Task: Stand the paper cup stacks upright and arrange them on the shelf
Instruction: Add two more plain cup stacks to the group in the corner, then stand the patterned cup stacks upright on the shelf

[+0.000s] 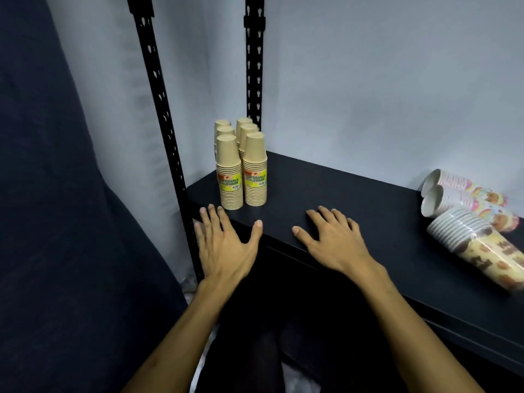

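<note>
Six kraft cup stacks (240, 163) upright on shelf (354, 199).

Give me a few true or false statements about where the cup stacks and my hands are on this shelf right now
1. The brown cup stacks stand upright near the black post. True.
2. The patterned cup stacks also stand upright. False: they lie on their sides at the shelf's right end.
3. The left hand grips a brown stack. False: it rests open, holding nothing.
4. The right hand lies flat on the shelf. True.
</note>
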A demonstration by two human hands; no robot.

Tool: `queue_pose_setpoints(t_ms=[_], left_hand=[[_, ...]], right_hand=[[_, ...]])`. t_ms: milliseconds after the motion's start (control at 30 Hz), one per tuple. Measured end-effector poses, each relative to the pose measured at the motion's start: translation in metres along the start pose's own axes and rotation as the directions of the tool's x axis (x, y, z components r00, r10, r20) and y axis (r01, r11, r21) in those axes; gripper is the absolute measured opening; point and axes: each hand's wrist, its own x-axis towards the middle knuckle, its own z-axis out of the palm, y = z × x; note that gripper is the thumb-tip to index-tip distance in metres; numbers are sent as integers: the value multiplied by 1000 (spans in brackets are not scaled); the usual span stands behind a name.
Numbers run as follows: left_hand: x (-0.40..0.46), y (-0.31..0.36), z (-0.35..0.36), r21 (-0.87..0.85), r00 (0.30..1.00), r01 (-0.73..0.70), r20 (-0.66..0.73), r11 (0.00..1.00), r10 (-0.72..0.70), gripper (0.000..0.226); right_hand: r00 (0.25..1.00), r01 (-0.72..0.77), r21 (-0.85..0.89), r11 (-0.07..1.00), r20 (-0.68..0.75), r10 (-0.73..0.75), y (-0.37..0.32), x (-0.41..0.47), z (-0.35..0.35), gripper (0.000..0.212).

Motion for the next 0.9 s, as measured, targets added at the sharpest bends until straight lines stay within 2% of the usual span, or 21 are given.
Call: queue_pose_setpoints(t_ms=[100,233,367,467,567,633,700,800,900], left_hand=[[-31,9,2,-141,996,-87,-8,986,87,98],[-57,35,7,-146,943,-310,76,939,323,84],[-67,80,10,-166,820,-505,216,847,531,71],[-69,112,17,-148,693,-614,369,775,620,71],[-62,143,21,-245,562,-611,535,753,631,75],[-60,162,24,-326,487,-592,583,737,650,76],[-61,180,28,-414,449,-571,566,709,692,73],[-64,206,37,-526,476,-536,457,660,751,76],[-66,232,47,-564,453,-602,341,565,823,90]], right_hand=[[999,-39,-8,999,3,39,25,-28,-9,71],[995,-101,-27,994,-13,101,57,-61,-18,69],[990,-138,-19,990,-35,138,85,-93,-30,67],[993,-108,18,994,-38,109,102,-118,-38,61],[993,-106,42,993,-52,109,118,-142,-45,56],[986,-140,50,989,-82,144,128,-159,-50,54],[975,-185,54,981,-114,190,138,-175,-55,51],[954,-252,53,966,-152,257,152,-197,-63,47],[930,-310,67,948,-184,317,168,-214,-72,41]])
